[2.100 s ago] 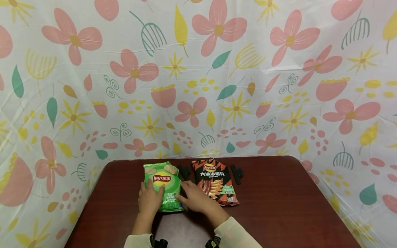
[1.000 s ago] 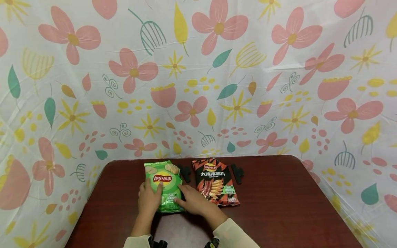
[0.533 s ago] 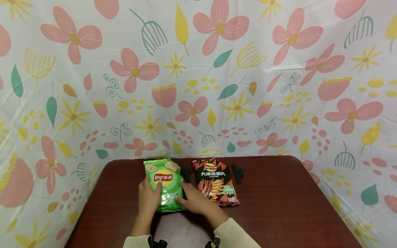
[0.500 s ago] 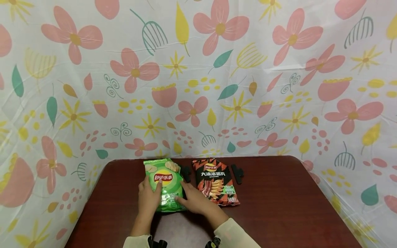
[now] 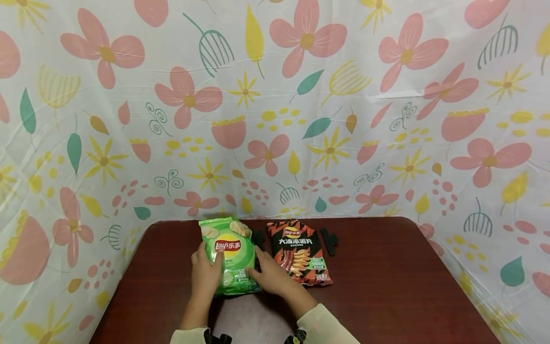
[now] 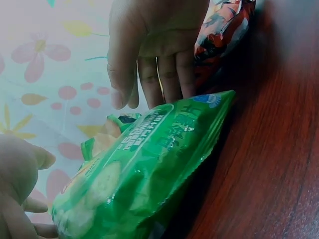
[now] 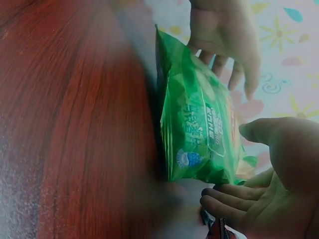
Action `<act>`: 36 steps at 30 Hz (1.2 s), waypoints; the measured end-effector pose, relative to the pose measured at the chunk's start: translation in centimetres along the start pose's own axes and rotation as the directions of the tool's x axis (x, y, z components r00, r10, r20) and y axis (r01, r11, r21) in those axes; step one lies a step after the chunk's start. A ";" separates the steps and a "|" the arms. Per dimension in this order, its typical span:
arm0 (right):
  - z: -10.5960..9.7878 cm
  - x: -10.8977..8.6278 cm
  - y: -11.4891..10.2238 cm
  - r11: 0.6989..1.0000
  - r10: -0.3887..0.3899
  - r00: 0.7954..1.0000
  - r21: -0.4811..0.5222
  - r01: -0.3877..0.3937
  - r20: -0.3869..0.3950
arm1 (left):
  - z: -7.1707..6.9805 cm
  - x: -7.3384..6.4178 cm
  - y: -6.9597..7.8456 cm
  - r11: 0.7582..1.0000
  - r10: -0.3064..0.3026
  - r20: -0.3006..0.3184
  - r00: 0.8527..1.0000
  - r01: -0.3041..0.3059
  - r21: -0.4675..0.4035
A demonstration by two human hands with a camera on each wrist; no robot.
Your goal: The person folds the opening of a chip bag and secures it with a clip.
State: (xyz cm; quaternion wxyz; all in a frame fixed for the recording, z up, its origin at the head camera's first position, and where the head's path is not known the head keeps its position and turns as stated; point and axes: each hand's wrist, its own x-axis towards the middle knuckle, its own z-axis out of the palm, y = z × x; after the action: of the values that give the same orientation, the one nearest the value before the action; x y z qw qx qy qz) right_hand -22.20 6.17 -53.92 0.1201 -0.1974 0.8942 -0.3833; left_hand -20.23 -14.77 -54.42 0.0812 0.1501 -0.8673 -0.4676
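Observation:
A green bag of Lay's potato chips [image 5: 229, 267] stands between my two hands in the head view, apparently resting on the table. Along its left side lie the straight fingers of my left hand [image 5: 206, 272], the thumb over its front. My right hand [image 5: 270, 274] is at the right side, thumb near the lower front edge. The right wrist view has the right hand [image 7: 284, 184] with fingers extended by the bag's edge. Beside it, in the head view, a black and red chip bag [image 5: 296, 253] lies flat.
A black bag clip [image 5: 329, 241] lies right of the black and red bag. Another black clip [image 5: 259, 238], partly hidden, sits between the bags. The dark red table [image 5: 386, 267] meets a flower-patterned cloth [image 5: 275, 119] at its back edge.
Between my hands, the green chip bag has shifted slightly back and to the right. My right hand has moved a little right with it. The black and red bag and the clips stay put.

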 end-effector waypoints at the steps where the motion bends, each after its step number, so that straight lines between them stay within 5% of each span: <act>1: 0.0 0.0 0.0 1.000 0.005 1.000 0.005 -0.005 -0.001 | 0.0 0.0 0.1 1.000 -0.003 0.003 1.000 0.003 -0.006; 20: -0.5 0.7 0.9 0.979 0.015 0.997 0.205 0.002 -0.081 | -0.7 -0.7 1.5 0.996 -0.005 -0.035 0.999 0.002 -0.094; 36: -1.0 1.0 1.0 0.970 0.056 0.995 0.239 -0.036 -0.078 | -0.6 -0.8 1.5 0.982 0.004 -0.043 0.999 -0.012 -0.189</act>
State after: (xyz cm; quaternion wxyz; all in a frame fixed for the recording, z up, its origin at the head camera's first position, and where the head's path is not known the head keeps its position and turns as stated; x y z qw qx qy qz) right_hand -23.74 7.04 -54.05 0.1140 -0.1446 0.8507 -0.4923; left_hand -19.57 -14.23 -52.82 0.1156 0.1480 -0.8175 -0.5444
